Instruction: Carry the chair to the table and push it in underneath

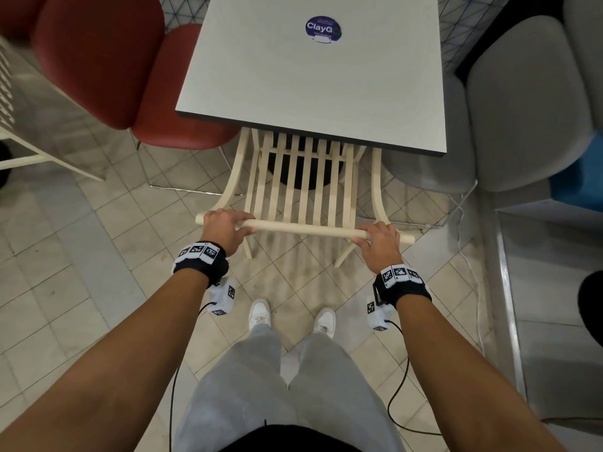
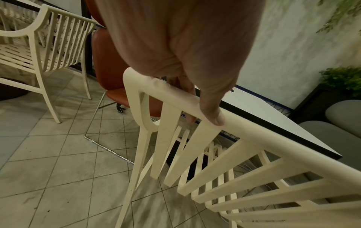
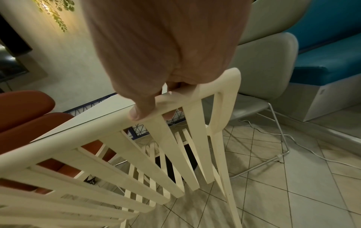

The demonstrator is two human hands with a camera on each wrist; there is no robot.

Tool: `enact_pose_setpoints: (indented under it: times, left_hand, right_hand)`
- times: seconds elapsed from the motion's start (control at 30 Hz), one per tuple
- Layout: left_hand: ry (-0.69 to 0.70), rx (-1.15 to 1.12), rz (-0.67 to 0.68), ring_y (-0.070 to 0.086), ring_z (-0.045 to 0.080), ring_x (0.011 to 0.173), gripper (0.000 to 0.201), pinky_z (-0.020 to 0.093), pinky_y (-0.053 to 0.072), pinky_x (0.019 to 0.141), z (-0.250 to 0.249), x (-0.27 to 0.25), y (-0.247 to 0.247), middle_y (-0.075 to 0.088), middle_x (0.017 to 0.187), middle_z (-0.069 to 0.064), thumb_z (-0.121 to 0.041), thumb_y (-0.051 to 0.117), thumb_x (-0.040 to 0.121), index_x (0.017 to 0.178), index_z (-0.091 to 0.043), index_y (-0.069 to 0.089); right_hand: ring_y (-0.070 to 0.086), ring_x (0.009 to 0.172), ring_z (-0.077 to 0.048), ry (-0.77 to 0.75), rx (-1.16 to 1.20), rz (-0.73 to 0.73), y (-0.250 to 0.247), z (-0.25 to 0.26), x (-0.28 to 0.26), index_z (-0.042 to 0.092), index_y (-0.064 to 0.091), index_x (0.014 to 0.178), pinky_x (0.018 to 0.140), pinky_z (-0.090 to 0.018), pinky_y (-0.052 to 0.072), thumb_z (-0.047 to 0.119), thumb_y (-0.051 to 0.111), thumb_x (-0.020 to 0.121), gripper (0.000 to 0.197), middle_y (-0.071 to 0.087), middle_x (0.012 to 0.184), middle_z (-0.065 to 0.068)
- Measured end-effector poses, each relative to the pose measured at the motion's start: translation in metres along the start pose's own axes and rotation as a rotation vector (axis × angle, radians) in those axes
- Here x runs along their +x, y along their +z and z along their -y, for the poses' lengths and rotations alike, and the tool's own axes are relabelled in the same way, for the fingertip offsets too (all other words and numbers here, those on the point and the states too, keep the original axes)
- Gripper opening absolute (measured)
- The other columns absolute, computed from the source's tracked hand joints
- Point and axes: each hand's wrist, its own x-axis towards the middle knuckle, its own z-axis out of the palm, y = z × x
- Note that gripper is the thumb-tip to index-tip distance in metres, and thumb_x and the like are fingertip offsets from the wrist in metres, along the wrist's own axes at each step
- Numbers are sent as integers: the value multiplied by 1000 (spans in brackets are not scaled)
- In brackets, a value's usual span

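Cream slatted chair (image 1: pixel 301 190) is already partly beneath the grey table (image 1: pixel 313 76), seat hidden under its edge; judging by this, only the final push remains. Left hand (image 1: pixel 223 230) and right hand (image 1: pixel 380 240) each grasp the top rail near its ends, fingers curled over, thumbs behind.

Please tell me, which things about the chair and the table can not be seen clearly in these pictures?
- Seat and front legs of the chair: hidden under the table in the head view.
- Table foot: only a dark base shows between the slats; its shape is unclear.
- Fingers of the left hand and right hand: curled behind the top rail; both wrist views show mostly the thumb.
- Small print on the round sticker: too small.
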Motion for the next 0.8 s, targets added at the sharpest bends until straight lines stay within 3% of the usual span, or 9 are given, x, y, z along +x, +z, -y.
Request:
enact_pose_setpoints:
  times: [0.3, 0.8]
  left_hand:
    - [31, -38, -6, 63, 27, 107, 30, 50, 26, 116, 8, 0, 7, 78, 110, 2, -43, 74, 90, 118, -31, 76]
    - [43, -45, -3, 62, 26, 113, 30, 51, 20, 120, 10, -1, 8, 77, 116, -2, -44, 74, 90, 118, -33, 75]
  right_hand:
    - [47, 104, -27, -6, -12, -17, 1, 2, -1, 18, 69, 116, 99, -37, 32, 37, 65, 92, 31, 63, 109, -5]
    - [46, 108, -26, 10, 10, 8, -1, 4, -6, 19, 68, 119, 100, -34, 29, 36, 64, 93, 32, 62, 111, -5]
